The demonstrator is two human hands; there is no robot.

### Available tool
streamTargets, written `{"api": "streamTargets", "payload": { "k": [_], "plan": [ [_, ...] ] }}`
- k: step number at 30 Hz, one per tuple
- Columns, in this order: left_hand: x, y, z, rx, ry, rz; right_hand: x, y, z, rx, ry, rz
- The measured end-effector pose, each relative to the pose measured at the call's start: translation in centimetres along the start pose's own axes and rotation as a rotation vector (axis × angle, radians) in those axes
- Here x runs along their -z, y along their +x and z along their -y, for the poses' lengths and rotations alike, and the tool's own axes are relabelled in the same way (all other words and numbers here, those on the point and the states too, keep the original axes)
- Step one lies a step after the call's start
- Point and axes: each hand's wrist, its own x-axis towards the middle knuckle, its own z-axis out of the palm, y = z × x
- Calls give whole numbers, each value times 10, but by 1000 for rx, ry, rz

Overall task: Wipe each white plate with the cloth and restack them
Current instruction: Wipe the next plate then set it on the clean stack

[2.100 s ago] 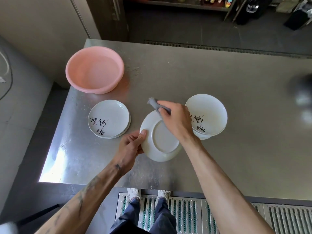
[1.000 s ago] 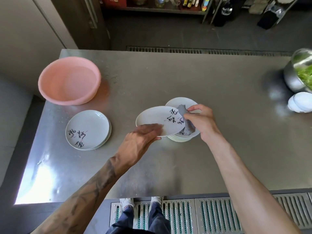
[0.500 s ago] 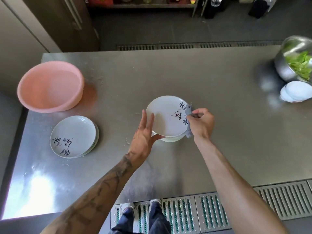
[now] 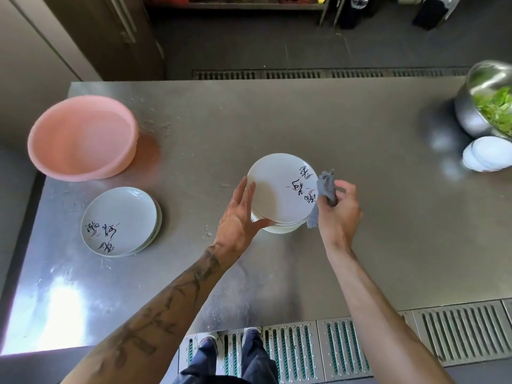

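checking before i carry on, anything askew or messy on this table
Pale flecks are scattered on the steel table, near the pink basin and beside the middle stack. Its top plate seems slightly off-centre, possibly just the angle. Nothing looks broken.

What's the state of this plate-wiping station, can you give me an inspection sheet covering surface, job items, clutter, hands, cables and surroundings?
Surface: steel table, scattered specks on it.
Job's things: centre plate stack, top plate face up with writing; left plate stack nearer the left edge; grey cloth at the centre plate stack's right rim.
Clutter: pink basin far left; steel bowl of greens and white dishes at the right edge.
Hands: left hand, fingers straight against the centre plate stack's left rim; right hand grips the grey cloth.
Cables: nothing seen.
Surroundings: floor grates near and far, shelving behind.
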Motion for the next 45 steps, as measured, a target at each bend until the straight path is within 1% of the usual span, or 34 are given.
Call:
{"api": "streamTargets", "payload": {
  "k": [5,8,14,17,22,26,30,32,37,41,45],
  "plan": [
    [6,-7,6,-30,-34,2,-13,-30,17,96,-6,69],
    [18,-23,18,22,-48,-21,-36,-56,28,171,24,160],
    [75,-75,72,81,1,-288,-109,-109,47,254,79,426],
    [112,-96,110,214,53,-361,-152,-133,55,272,53,549],
    [167,-112,168,451,118,-391,-220,-156,67,297,-43,644],
    [195,-110,201,560,160,-390,-264,-164,72,294,-125,660],
    [208,-102,219,555,127,-388,-292,-173,70,297,-201,686],
    [211,-98,223,587,71,-404,-299,-179,68,295,-222,684],
    [214,-96,227,643,-94,-453,-305,-186,70,238,-214,643],
    [214,-97,222,674,-161,-452,-299,-180,72,111,-153,627],
    [205,-93,202,616,-186,-464,-277,-169,66,85,-108,589]
  ]
}}
